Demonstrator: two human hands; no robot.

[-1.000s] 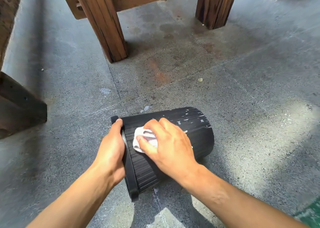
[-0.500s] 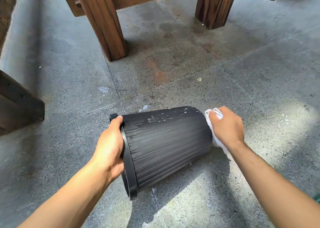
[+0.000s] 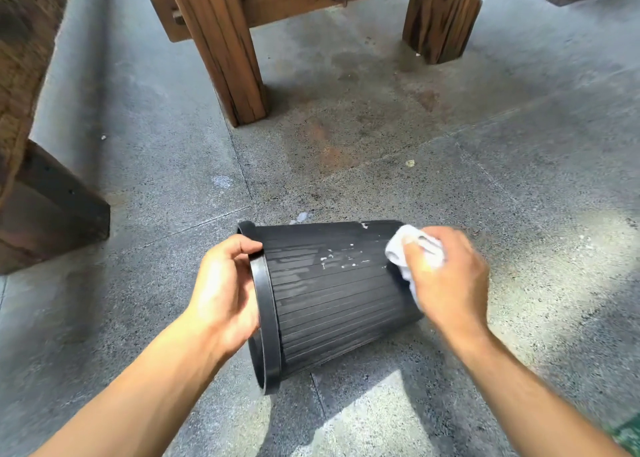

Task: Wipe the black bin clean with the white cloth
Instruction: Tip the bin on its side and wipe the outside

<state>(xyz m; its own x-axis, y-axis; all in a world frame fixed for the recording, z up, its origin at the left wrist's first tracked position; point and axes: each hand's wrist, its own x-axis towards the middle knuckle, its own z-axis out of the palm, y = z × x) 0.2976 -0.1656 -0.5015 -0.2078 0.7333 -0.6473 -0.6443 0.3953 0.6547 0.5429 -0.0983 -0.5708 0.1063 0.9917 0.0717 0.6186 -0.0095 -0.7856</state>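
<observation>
- Head view: left hand (image 3: 225, 293) clamps the bin (image 3: 332, 297) rim; a slack grip could let it roll on the floor (image 3: 519, 165).
- Right hand (image 3: 446, 276), closed around the cloth (image 3: 408, 248), may miss the white specks (image 3: 341, 259).

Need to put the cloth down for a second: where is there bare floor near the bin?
Bare concrete lies right of the black bin, past the right hand holding the white cloth. More lies between the bin and the wooden post. The left hand grips the rim; dark timber crowds the far left.
</observation>
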